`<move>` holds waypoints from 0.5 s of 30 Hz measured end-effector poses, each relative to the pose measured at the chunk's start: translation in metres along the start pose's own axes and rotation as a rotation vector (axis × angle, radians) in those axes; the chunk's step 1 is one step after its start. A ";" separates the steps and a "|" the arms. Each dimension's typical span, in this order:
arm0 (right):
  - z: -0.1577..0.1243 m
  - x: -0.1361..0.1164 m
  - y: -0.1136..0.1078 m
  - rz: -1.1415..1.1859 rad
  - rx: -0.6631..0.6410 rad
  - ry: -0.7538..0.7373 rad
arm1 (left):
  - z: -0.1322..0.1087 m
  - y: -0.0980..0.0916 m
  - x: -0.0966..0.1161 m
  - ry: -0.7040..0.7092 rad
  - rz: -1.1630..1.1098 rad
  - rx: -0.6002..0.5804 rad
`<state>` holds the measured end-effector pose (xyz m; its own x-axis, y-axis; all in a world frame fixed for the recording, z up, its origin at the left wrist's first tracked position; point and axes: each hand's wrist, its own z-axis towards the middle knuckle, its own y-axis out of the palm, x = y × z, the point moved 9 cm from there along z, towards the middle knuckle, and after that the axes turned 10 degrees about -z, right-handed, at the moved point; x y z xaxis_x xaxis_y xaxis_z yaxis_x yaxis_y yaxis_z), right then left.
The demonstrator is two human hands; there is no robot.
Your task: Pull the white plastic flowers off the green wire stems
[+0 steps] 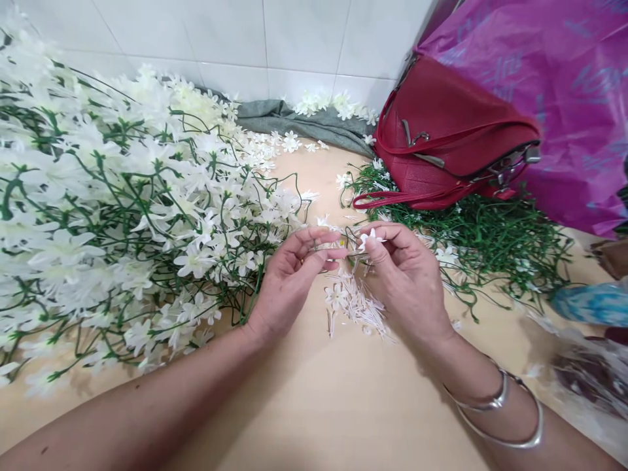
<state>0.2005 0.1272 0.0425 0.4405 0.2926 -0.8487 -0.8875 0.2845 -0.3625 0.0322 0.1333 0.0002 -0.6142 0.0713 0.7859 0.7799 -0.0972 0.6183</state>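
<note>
Between the fingertips of my left hand (299,265) is part of a thin green artificial stem, mostly covered by the fingers. My right hand (409,275), close beside it, pinches a small white artificial flower (370,241) between thumb and fingers. A bit of yellow shows at the left fingertips. Below both hands, a loose heap of thin white sticks (360,304) lies on the table (324,405), with a white flower head (336,296) at its left side. To the left spreads a big pile of white flowers on green stems (147,216).
Bare green stems (510,242) are heaped at the right, under a red handbag (451,124). Behind the bag is a purple plastic bag (574,98). Grey cloth (304,124) and loose petals lie along the tiled wall (304,33). A blue-and-white object (593,304) sits at the right edge.
</note>
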 end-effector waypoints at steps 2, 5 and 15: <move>0.000 0.004 0.006 0.054 -0.061 0.052 | 0.000 -0.001 0.000 -0.005 -0.020 0.015; -0.001 0.007 0.016 0.100 -0.169 0.087 | 0.001 0.000 0.001 -0.027 -0.069 0.014; -0.018 -0.007 0.044 -0.024 -0.615 -0.035 | 0.004 -0.004 -0.001 -0.117 -0.267 0.030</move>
<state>0.1559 0.1209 0.0258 0.4559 0.3256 -0.8283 -0.7883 -0.2843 -0.5456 0.0303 0.1371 -0.0025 -0.7813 0.2045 0.5898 0.5971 -0.0305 0.8016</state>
